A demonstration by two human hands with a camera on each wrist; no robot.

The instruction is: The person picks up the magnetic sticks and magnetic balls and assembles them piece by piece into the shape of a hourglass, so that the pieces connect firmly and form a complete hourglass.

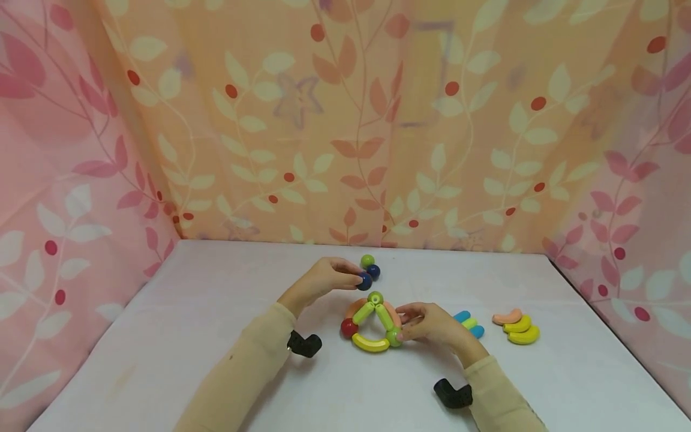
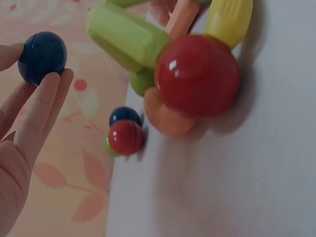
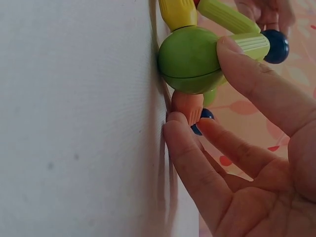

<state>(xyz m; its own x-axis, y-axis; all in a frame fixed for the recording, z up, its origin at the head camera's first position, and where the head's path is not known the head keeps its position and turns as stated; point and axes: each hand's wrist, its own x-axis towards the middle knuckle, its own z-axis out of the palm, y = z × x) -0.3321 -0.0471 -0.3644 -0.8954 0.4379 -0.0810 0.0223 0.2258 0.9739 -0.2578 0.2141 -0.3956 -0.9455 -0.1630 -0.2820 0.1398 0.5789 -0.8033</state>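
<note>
My left hand [image 1: 326, 277] pinches a dark blue ball [image 1: 364, 281] between thumb and fingertips, above the table. A toy frame of balls and rods stands just nearer: a red ball [image 1: 349, 327], a green ball [image 1: 393, 337], a yellow curved rod [image 1: 370, 343], orange curved rods and two light green rods [image 1: 363, 313] that lean up to a light green ball [image 1: 375, 298]. My right hand [image 1: 432, 327] holds its right corner. In the right wrist view, the thumb presses by the green ball [image 3: 190, 59] and a fingertip touches the orange rod [image 3: 188, 106].
Behind the left hand lie a light green ball [image 1: 367, 261] and another blue ball [image 1: 373, 272]; the left wrist view also shows a loose red ball [image 2: 126, 137]. Blue and green rods [image 1: 468, 323] lie right of the right hand, then yellow curved rods [image 1: 523, 335] and an orange one [image 1: 507, 317].
</note>
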